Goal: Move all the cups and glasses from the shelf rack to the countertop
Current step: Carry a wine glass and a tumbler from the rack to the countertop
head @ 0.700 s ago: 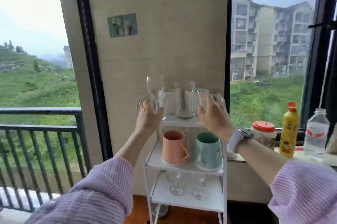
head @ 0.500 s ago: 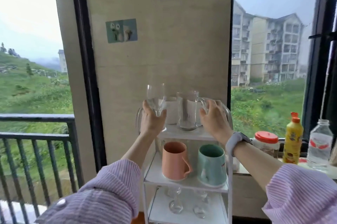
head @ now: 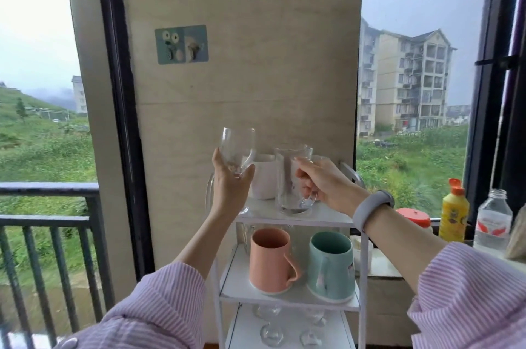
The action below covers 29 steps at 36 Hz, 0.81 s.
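wine glass (head: 237,149), empty, in left hand (head: 231,188) fingers; right hand (head: 327,185) fingers grip empty glass mug (head: 293,181).

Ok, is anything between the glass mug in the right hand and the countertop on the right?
Yes: the rack's raised side rail stands right of the glass mug held by the right hand; the countertop lies beyond it. Lifting over should clear.

A home, by a balcony window: a white shelf rack (head: 287,296) of mugs and glasses, bottles (head: 454,212) on the desk (head: 381,264) at 3 o'clock, apartment blocks (head: 404,81) outside at 2 o'clock.
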Tool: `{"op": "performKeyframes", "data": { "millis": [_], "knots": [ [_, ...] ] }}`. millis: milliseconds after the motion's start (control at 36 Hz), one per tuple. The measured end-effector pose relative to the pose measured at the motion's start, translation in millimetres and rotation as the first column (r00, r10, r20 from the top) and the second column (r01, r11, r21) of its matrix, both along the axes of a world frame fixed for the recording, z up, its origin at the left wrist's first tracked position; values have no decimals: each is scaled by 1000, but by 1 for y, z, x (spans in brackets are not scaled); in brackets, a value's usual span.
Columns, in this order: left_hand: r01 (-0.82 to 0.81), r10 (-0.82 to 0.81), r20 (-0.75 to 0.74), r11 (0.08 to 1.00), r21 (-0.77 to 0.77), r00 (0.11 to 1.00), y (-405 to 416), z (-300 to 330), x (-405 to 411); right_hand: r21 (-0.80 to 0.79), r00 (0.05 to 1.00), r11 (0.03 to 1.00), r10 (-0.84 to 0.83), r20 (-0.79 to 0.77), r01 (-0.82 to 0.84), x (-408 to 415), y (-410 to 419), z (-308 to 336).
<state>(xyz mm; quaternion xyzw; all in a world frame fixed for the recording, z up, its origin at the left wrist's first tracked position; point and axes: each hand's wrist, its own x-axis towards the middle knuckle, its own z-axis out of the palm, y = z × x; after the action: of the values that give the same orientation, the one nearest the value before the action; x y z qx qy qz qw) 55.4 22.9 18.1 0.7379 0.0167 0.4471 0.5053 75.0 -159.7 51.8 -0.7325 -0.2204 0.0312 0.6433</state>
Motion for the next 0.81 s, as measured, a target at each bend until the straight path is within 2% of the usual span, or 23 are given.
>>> {"op": "performKeyframes", "data": {
  "millis": [56, 167, 278, 361, 500, 667, 806],
  "knots": [
    [30, -29, 29, 999, -23, 999, 1, 2, -8, 47, 1000, 999, -9, 0, 9, -1, 4, -2],
    [21, -18, 78, 999, -39, 997, 4, -3, -25, 153, 984, 979, -150, 92, 135, -11, 9, -10],
    [47, -46, 93, 999, -11, 995, 3, -18, -43, 209, 918, 953, -275, 287, 220, -29, 8, -21],
    [73, -72, 84, 997, -12, 994, -1, -33, -58, 235, 863, 946, -302, 405, 221, -49, 3, -32],
    [154, -150, 81, 988, -35, 985, -10, -60, -80, 261, 821, 947, -296, 488, 186, -83, -14, -53],
    [280, -282, -21, 958, -65, 959, -32, -101, -110, 208, 889, 966, -225, 400, 151, -120, -42, -98],
    [361, -373, -137, 927, -107, 918, -60, -149, -131, 211, 954, 958, -237, 186, 196, -152, -78, -157]
  ]
}}
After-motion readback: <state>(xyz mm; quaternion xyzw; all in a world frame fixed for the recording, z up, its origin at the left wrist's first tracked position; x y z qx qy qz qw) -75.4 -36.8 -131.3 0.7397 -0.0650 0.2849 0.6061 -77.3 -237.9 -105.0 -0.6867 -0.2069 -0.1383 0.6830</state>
